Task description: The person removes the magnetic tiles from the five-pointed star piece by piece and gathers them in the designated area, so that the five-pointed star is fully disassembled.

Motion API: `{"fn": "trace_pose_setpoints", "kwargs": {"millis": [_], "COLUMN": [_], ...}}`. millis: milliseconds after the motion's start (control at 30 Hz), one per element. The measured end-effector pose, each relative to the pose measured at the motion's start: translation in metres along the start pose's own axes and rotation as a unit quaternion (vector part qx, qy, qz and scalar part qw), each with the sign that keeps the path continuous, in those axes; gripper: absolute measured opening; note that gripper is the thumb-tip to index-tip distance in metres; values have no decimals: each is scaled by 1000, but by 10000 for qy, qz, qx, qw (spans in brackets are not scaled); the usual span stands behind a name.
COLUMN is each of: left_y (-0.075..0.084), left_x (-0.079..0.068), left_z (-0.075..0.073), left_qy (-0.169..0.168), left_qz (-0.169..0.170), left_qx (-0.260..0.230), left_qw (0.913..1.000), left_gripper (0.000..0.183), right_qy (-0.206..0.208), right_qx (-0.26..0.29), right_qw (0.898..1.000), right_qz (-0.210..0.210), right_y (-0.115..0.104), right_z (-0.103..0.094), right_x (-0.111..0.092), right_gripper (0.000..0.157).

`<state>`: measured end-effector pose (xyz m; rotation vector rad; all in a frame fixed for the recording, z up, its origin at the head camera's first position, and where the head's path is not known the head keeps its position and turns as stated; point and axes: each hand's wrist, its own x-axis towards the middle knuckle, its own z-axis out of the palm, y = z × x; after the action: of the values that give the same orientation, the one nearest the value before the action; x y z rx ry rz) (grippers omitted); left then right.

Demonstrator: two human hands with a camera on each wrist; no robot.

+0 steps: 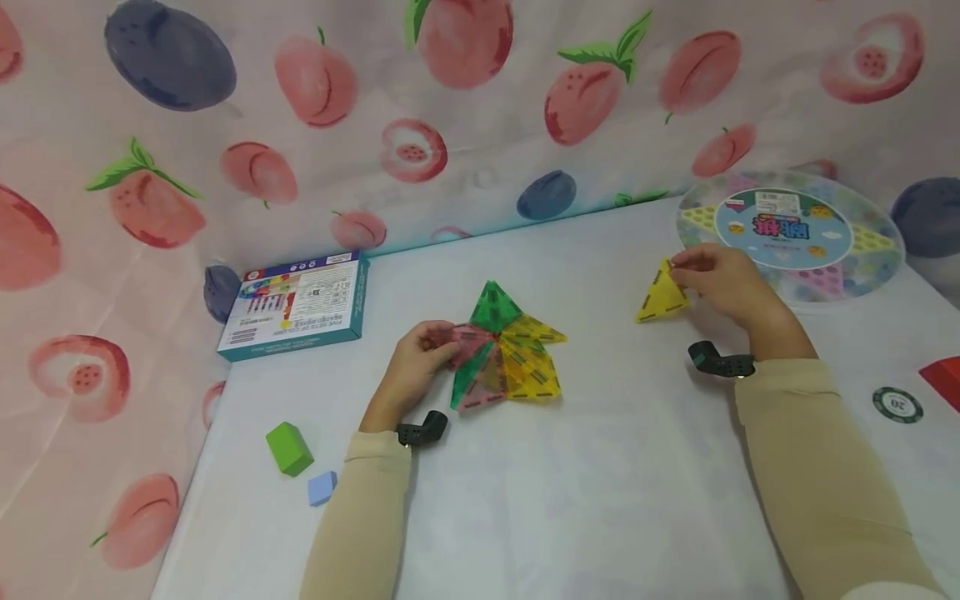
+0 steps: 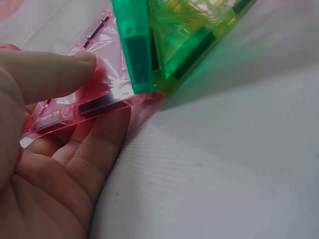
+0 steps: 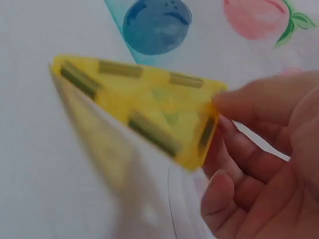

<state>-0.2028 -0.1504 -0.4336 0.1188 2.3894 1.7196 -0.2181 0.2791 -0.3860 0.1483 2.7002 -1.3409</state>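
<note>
My left hand (image 1: pixel 420 362) pinches a pink magnetic tile (image 2: pixel 102 82) between thumb and fingers. That tile belongs to a joined cluster of translucent triangular tiles, among them a green tile (image 1: pixel 492 305) at the top and yellow tiles (image 1: pixel 532 371) on the right. In the left wrist view a green tile (image 2: pixel 133 45) stands edge-on beside the pink one. Well to the right, my right hand (image 1: pixel 723 283) pinches a separate yellow triangular magnetic tile (image 1: pixel 663 294) by its side. The right wrist view shows this tile (image 3: pixel 144 107) tilted, with its shadow on the white cloth.
A flat boxed set (image 1: pixel 292 304) lies at the back left. Near the left forearm are a green block (image 1: pixel 289 449) and a small blue block (image 1: pixel 322 488). A round game board (image 1: pixel 877 221) lies behind the right hand. A chip (image 1: pixel 897 405) and a red piece (image 1: pixel 947 379) sit at right.
</note>
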Motion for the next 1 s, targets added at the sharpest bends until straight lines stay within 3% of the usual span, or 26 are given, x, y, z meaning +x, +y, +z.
{"fn": "trace_pose_setpoints", "kwargs": {"millis": [133,400,567,700,833,1000], "left_y": [-1,0,1,2,3,2], "left_x": [-1,-2,-1,0,0,-1], "left_z": [-1,-1,-1,-1,-1,-2], "left_qy": [34,36,-17,-50,-34,-40], "left_qz": [-23,-15,-48,-25,7,-10], "left_qx": [-50,-58,36,58,142,140], "left_qw": [10000,10000,10000,10000,9999,9999], "left_gripper": [30,32,33,34,34,35], "right_qy": [258,-568,-700,-785,-854,-656], "right_qx": [-129,-1059,-1032,-1360,-1715,-1824], "right_qw": [9996,9927,9916,9869,9809,9810], "right_qz": [20,-77,-350,-374,-331,3], "right_y": [4,1,1,0,-3,1], "right_z": [-2,12,24,29,25,14], "right_x": [4,8,10,9,9,7], "right_gripper": [50,58,65,68,67,65]}}
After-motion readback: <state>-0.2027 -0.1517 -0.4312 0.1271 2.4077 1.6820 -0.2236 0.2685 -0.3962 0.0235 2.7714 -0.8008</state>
